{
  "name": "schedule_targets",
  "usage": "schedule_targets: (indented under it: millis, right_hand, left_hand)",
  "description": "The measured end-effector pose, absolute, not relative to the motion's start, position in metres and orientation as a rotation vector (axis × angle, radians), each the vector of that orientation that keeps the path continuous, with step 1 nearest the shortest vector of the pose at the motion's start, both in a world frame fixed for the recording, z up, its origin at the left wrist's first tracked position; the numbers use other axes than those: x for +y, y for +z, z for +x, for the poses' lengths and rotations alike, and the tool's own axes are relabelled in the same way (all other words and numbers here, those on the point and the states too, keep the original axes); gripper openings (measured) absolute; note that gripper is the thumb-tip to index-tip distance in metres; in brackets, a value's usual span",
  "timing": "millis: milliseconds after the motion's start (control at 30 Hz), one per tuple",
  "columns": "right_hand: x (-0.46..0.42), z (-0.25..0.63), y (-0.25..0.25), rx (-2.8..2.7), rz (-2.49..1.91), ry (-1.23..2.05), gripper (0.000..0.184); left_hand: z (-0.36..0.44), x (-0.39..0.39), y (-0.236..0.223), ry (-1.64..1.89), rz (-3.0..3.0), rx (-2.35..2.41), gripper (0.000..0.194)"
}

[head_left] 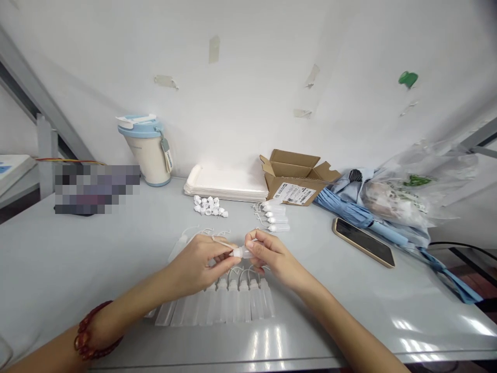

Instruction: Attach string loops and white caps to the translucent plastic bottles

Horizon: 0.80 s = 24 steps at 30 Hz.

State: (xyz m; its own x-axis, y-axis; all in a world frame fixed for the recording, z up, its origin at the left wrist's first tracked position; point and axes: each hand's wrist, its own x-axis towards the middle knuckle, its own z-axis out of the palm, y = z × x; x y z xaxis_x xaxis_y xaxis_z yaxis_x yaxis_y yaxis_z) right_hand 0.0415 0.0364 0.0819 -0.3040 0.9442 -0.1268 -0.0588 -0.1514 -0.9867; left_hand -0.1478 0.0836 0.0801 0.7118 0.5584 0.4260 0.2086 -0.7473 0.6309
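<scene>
My left hand (204, 261) pinches the white cap end (236, 252) of a small translucent plastic bottle. My right hand (274, 254) is closed round the body of the same bottle (246, 252), which lies sideways between both hands. Below them a row of clear plastic bottles (209, 308) with thin white ties at their necks lies side by side. More pieces lie partly hidden behind my left hand. Beyond the hands sit a pile of loose white caps (209, 205) and several capped bottles (278, 220).
Behind the caps lies a stack of white padded envelopes (229, 181), beside an opened cardboard box (295, 176). A cream tumbler (149, 155) with a blue lid stands back left. To the right are a phone (363, 242), a folded blue umbrella (345, 207) and a plastic bag (411, 191).
</scene>
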Motion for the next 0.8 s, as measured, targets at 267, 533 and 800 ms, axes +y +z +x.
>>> schedule_targets:
  millis: [267,533,800]
  right_hand:
    - [0.034,0.039,0.082,-1.520,-1.269,1.099,0.021]
    - [0.032,0.039,0.078,-1.636,-1.237,0.904,0.022]
    - [0.032,0.038,0.072,-1.657,-1.261,0.858,0.031]
  left_hand:
    - [-0.147,0.086,0.087,0.480,1.710,0.758,0.030]
    - [-0.147,0.088,0.091,0.299,1.216,0.682,0.041]
    - [-0.148,0.088,0.088,0.353,1.370,0.686,0.038]
